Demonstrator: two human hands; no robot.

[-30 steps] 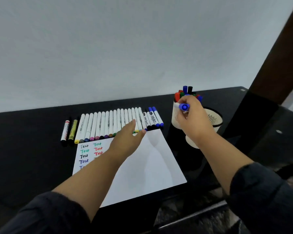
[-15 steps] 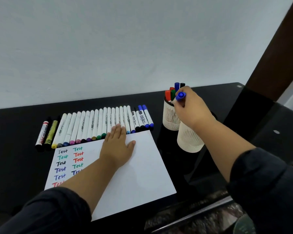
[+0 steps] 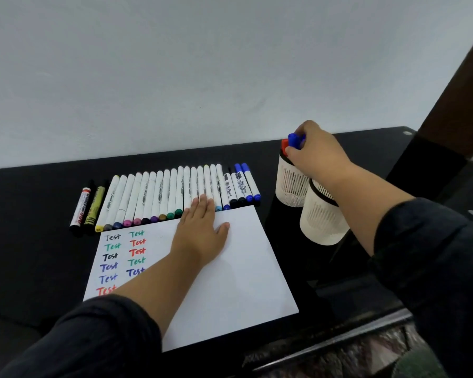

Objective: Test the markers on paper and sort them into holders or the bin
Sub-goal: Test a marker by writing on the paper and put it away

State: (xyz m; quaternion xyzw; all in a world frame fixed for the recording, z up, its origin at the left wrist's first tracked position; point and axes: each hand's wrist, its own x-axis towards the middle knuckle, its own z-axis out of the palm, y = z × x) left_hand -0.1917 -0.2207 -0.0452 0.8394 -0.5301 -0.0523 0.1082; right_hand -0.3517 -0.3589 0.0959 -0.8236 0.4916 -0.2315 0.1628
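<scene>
Presently: blue-capped white marker [image 3: 296,140] gripped by right hand [image 3: 316,156] over rear white mesh holder [image 3: 290,184]; left hand [image 3: 202,236] laid flat, fingers straight, on white paper sheet [image 3: 246,257].

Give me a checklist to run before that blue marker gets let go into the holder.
1. Right hand grips the blue marker: ok.
2. Marker above the far holder: ok.
3. Room left among the markers already inside: cannot tell, hand hides the opening.
4. Left hand flat on the paper, steadying it: ok.
5. Marker's cap on: ok.
6. Near holder clear of the drop: ok.
</scene>
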